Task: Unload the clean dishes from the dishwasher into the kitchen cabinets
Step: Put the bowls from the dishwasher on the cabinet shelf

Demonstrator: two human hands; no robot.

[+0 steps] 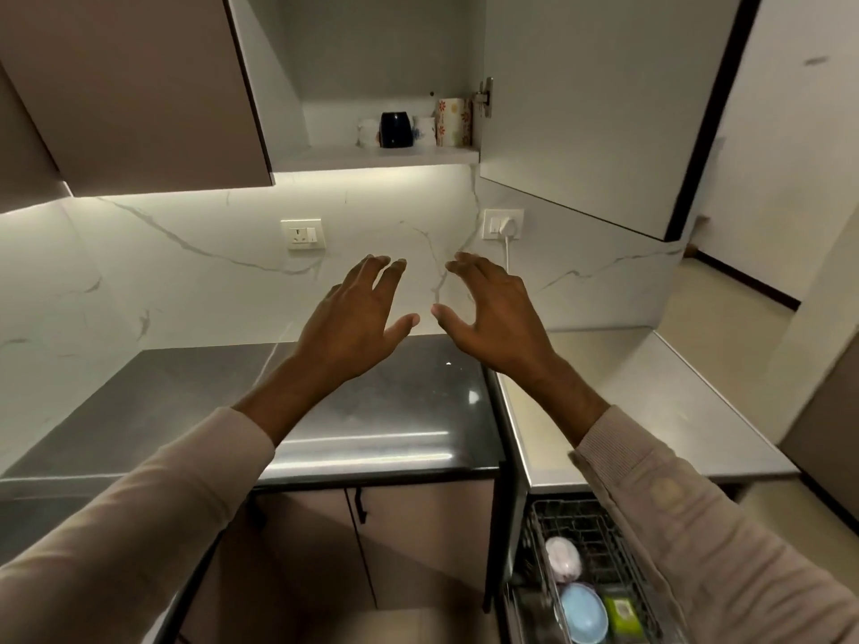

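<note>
Reaching up side by side in the head view, the left hand and the right hand hang in the air above the dark countertop, in front of the marble backsplash. Both are empty, the fingers spread wide and only slightly bent, the two thumbs pointing toward each other with a gap between them. Neither hand touches anything. Beige sleeves cover both forearms up to the wrists.

Above the hands, the upper cabinet stands with its door swung out to the right. On its shelf a dark mug sits between a white cup and a patterned cup, with a flowered box just beside the patterned cup, against the hinge side.

The dishes left to unload lie at the lower right, under the right forearm: the dishwasher rack is pulled out and holds a pale bowl, a light blue bowl just below it, and a green item beside the blue bowl. A lighter worktop runs above the rack.

On the backsplash sit a wall socket and, to its right, a white plug in a second socket, with a cable hanging down behind the right hand.
</note>
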